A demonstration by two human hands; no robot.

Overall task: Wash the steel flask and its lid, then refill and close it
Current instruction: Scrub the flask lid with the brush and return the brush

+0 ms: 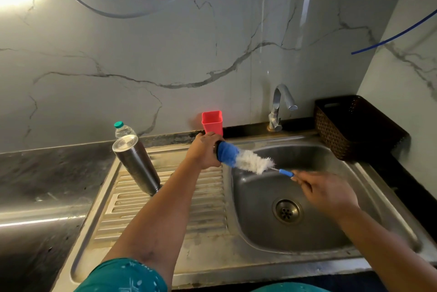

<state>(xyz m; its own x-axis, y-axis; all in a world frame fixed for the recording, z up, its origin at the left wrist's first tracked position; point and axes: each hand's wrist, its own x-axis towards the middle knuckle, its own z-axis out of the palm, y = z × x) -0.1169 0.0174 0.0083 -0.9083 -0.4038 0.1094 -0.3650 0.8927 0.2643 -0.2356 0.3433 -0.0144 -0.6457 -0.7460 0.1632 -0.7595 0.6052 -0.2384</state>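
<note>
The steel flask (pixel 136 164) stands on the sink's ribbed drainboard (pixel 205 206), its flat end up and its narrow end down. My left hand (pixel 205 151) is closed around a small dark object, apparently the flask's lid (pixel 215 147), and holds it above the left rim of the basin. Only the lid's edge shows. A bottle brush (pixel 246 160) with blue and white bristles has its blue end pressed into the lid. My right hand (pixel 327 193) grips the brush's blue handle (pixel 286 173) over the basin.
The steel sink basin (pixel 314 159) has its drain (pixel 287 211) in the middle and a tap (pixel 281 105) behind it. A red cup (pixel 212 121) and a plastic water bottle (pixel 123 129) stand at the wall. A dark woven basket (pixel 354 131) sits on the right.
</note>
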